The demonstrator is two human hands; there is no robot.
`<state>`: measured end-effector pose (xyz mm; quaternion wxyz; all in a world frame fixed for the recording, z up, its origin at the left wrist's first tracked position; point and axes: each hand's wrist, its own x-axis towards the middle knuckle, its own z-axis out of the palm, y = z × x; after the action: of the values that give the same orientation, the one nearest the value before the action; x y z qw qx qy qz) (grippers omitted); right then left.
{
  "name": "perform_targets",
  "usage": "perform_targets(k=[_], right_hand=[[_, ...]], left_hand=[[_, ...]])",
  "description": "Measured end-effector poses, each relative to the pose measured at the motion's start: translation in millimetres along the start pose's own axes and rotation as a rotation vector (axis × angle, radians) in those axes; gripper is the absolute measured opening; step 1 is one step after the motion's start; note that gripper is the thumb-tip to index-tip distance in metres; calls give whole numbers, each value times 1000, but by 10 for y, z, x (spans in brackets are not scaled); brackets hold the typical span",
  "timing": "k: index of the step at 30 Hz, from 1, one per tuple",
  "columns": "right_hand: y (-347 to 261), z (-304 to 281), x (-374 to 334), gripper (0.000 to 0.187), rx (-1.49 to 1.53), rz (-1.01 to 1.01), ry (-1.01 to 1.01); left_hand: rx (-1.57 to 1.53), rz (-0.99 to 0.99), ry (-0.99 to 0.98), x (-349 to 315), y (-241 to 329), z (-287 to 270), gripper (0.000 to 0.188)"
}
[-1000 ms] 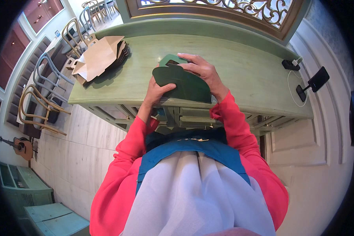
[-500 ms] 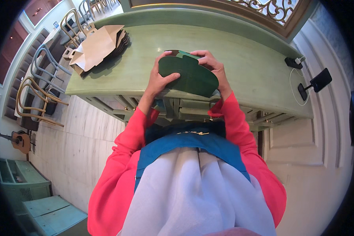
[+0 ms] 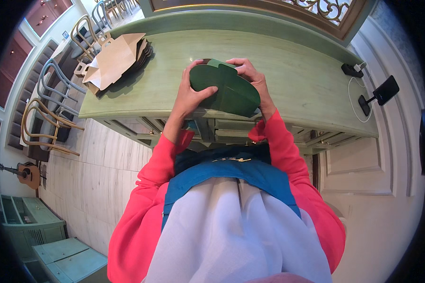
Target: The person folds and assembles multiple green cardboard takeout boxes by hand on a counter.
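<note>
Above the front edge of the counter, both hands grip a dark green folded card box [image 3: 227, 94] with a rounded flap toward me. My left hand [image 3: 190, 90] wraps its left side, the thumb lying across the front. On the right side, my right hand [image 3: 254, 78] holds the upper edge with bent fingers, partly hidden behind the card. A lighter green panel shows at the top between the hands. How the far side of the box is folded cannot be seen.
The pale green counter [image 3: 297, 70] has drawers below. Flat brown paper bags [image 3: 115, 59] lie stacked at its left end. At the right end stand a black phone stand [image 3: 366, 104] and a power strip [image 3: 349, 71] with a white cable. Chairs [image 3: 45, 125] and a guitar [image 3: 28, 174] are farther left.
The box has tilted slightly and my right fingers have shifted a little to the left along its top. Both hands keep their hold. The whole view has moved slightly.
</note>
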<state>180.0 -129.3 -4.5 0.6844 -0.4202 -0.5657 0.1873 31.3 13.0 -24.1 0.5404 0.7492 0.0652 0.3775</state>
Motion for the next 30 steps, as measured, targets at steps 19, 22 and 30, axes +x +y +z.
perform_targets(k=[19,22,30], right_hand=[[-33,87,9,22,81,156,75],[-17,38,2,22,-74,81,3],[-38,26,-65,22,-109,-7,-61]], left_hand=[[102,-95,66,4,116,60,90],[62,-104,74,12,100,59,89],[-85,-86,93,5,117,46,76]])
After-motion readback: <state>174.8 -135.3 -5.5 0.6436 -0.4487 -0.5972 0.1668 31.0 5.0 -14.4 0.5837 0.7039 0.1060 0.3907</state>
